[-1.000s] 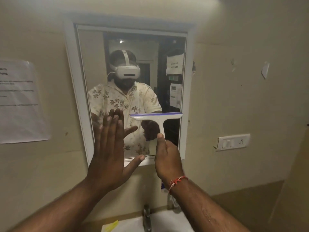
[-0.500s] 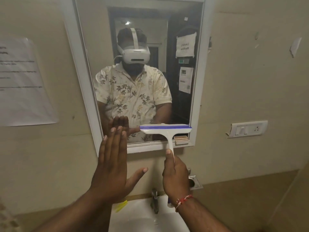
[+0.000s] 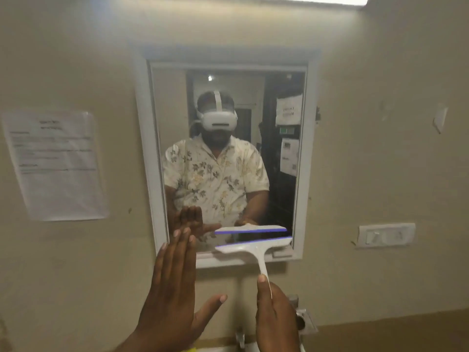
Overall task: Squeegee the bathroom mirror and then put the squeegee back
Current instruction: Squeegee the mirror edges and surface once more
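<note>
A white-framed mirror point(image 3: 301, 158) hangs on the beige wall ahead. My right hand point(image 3: 275, 316) grips the handle of a white squeegee point(image 3: 255, 246) with a blue rubber blade. The blade lies level at the mirror's bottom right, just above the lower frame, and its reflection shows right above it. My left hand point(image 3: 172, 298) is raised flat with fingers together and thumb out, its fingertips over the mirror's lower left corner. It holds nothing.
A printed paper sheet point(image 3: 55, 165) is taped to the wall on the left. A white switch plate point(image 3: 385, 235) sits to the right of the mirror. A metal fitting point(image 3: 304, 321) and a tap point(image 3: 239, 337) are below, by my right hand.
The squeegee has travelled down the glass from mid-height to the bottom edge. My left hand stayed flat beside it and dropped along with it. The view has tilted up.
</note>
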`<state>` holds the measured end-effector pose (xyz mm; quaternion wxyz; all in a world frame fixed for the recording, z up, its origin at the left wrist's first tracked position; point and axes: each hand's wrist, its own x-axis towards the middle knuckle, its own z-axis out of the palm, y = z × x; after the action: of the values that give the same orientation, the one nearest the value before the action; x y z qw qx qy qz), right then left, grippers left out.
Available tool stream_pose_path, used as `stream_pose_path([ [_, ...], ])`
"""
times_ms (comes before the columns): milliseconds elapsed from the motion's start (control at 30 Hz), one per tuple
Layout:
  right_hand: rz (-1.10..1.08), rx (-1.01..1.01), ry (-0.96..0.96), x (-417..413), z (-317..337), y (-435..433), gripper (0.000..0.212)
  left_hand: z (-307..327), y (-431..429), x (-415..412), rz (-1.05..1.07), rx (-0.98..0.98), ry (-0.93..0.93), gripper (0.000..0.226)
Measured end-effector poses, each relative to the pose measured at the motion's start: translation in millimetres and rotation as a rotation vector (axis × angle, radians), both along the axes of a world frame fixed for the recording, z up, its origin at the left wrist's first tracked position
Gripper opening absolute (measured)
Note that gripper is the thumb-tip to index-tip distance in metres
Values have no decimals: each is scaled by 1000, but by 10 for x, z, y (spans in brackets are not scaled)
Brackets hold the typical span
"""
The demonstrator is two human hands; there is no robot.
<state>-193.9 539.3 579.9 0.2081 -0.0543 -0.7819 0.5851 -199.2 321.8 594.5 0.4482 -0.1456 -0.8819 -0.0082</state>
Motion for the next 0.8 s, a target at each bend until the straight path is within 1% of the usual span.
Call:
stream_pose_path([
  [67, -27, 140, 23, 17, 242, 7, 70, 172, -78, -21, 25, -9, 48, 121],
  [133, 27, 341, 72, 36, 657, 25, 65, 427, -197, -6, 41, -1, 86, 120],
  [200, 80, 596, 201, 13, 1117, 29, 70, 701, -323, 37, 45, 3, 117, 120],
  [267, 83, 852, 369, -57, 1599, 24, 76, 965, -429, 74, 46, -10, 154, 120],
  [367, 56, 1114, 548, -97, 2332, -62, 75, 1359, -572, 109, 56, -13, 225, 119],
  [467, 28, 1255, 736, -154, 2939, -192, 68, 1714, -675, 98, 69, 2, 260, 117],
  [533, 58, 1338, 838, -240, 3220, -313, 62, 1877, -727, 77, 73, 8, 268, 116],
  [633, 50, 1430, 892, -349, 3485, -465, 58, 2015, -770, 37, 83, 15, 294, 115],
  [800, 74, 1449, 915, -499, 3646, -579, 60, 2093, -815, -63, 91, 14, 308, 116],
])
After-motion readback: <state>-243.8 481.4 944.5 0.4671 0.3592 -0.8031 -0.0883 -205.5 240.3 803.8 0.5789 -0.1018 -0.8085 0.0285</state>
